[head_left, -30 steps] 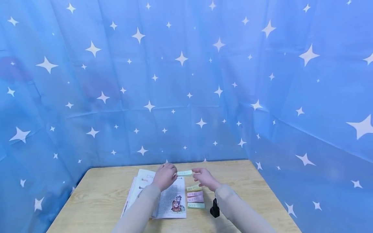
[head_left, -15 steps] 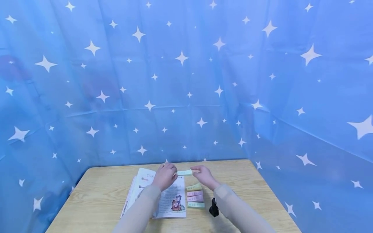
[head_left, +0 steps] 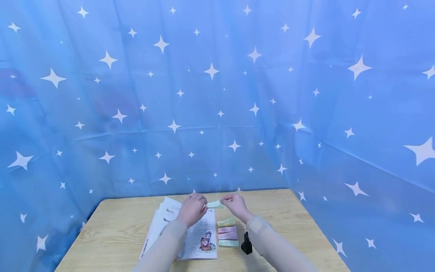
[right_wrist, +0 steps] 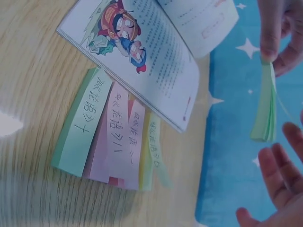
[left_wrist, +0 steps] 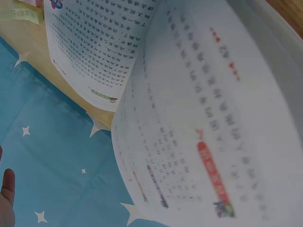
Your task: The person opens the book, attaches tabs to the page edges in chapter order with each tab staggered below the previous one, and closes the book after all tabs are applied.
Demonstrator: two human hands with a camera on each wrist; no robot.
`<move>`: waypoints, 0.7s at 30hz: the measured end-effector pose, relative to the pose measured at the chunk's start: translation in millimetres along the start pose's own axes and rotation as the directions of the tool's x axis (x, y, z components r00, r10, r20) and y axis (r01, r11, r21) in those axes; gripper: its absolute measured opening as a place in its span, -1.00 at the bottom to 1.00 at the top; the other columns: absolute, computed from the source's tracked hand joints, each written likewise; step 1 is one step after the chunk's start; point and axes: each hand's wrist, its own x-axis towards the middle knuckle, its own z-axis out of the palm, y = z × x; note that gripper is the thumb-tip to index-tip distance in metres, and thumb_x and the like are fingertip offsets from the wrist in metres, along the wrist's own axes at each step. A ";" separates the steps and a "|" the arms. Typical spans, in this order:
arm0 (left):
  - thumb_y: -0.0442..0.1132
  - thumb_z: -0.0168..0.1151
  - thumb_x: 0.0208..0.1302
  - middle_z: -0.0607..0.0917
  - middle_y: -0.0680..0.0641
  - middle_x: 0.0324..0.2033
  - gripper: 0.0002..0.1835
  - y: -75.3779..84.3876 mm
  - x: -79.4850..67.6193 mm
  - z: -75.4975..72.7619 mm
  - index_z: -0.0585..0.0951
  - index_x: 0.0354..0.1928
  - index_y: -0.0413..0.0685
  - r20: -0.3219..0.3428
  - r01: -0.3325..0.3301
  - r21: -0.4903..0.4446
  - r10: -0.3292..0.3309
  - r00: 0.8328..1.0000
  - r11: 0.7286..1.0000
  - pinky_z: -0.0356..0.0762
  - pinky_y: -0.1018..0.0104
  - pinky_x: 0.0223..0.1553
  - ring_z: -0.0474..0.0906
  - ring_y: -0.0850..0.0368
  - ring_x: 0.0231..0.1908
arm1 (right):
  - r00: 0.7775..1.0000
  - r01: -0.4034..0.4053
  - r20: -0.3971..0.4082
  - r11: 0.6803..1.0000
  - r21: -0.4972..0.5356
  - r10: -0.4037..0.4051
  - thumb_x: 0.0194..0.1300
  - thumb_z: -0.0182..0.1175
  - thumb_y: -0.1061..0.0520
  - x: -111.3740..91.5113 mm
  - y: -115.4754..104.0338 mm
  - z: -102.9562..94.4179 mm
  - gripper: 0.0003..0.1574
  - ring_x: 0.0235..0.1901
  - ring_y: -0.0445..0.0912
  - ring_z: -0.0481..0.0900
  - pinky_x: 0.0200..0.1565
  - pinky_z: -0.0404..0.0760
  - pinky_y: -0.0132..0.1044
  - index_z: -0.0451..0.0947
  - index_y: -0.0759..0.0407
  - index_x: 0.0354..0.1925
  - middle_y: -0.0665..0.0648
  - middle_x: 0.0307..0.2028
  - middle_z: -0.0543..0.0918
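A pale green sticky note pad (head_left: 214, 204) with handwriting on it is held above the far right corner of the open book (head_left: 200, 245). My left hand (head_left: 193, 208) grips one end of the pad. In the head view, my right hand (head_left: 235, 206) pinches at the other end. The right wrist view shows the pad's layered edge (right_wrist: 263, 109) hanging from the left hand's fingers (right_wrist: 270, 40), with one thin sheet bowed away toward the right hand (right_wrist: 284, 175). That hand's lower fingers are spread; its pinch lies outside that view.
Beside the book's right edge lie a green pad (right_wrist: 83, 123), pinkish-purple pads (right_wrist: 116, 137) and a yellow-green pad (right_wrist: 154, 146), all handwritten. A black object (head_left: 246, 243) shows by the right wrist. A starry blue curtain (head_left: 217, 158) hangs behind the wooden table (head_left: 112, 234).
My right hand has closed its fingertips on the pad's right end and shifted slightly left. That end now curves upward. The left hand keeps its hold, almost unmoved.
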 end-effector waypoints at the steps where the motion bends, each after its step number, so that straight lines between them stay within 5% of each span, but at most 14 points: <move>1: -0.06 0.18 0.08 0.58 0.11 -0.29 -0.84 0.2 -0.3 0.5 0.60 -0.33 0.08 0.002 -0.004 0.004 0.004 1.000 1.000 0.37 0.15 -0.04 0.44 0.16 -0.12 | 1.000 0.002 -0.003 1.000 -0.003 -0.002 0.14 0.15 0.00 0.2 0.2 0.5 -0.71 -0.31 -0.09 0.54 -0.25 0.52 -0.17 0.59 0.17 -0.26 0.07 -0.28 0.61; 7: -0.06 0.19 0.07 0.58 0.10 -0.29 -0.84 0.5 -4.4 0.6 0.60 -0.32 0.08 0.009 0.011 0.001 -0.011 1.000 1.000 0.38 0.18 -0.09 0.43 0.16 -0.14 | 0.999 0.043 -0.008 0.999 -0.015 -0.043 0.13 0.15 0.07 3.0 -1.0 4.0 -0.79 -0.49 -0.16 0.45 -0.27 0.49 -0.19 0.58 0.19 -0.46 0.05 -0.36 0.62; 15: -0.04 0.15 0.09 0.57 0.12 -0.27 -0.82 2.1 -6.0 6.2 0.59 -0.30 0.10 0.040 0.041 -0.009 -0.040 0.998 0.999 0.35 0.16 -0.07 0.42 0.18 -0.14 | 0.992 0.118 -0.046 0.992 -0.052 -0.120 0.09 0.19 0.11 1.4 -12.3 4.8 -0.76 -0.17 -0.04 0.50 -0.13 0.47 -0.10 0.57 0.25 -0.59 0.11 -0.22 0.60; 21: -0.02 0.14 0.10 0.57 0.10 -0.25 -0.80 4.8 -6.4 6.2 0.59 -0.29 0.08 0.049 0.074 -0.050 -0.071 0.996 0.996 0.34 0.09 -0.02 0.42 0.15 -0.12 | 0.989 0.140 -0.043 0.988 -0.068 -0.143 0.08 0.20 0.11 -0.9 -18.1 4.3 -0.79 -0.19 -0.03 0.49 -0.21 0.49 -0.18 0.58 0.15 -0.62 0.11 -0.22 0.58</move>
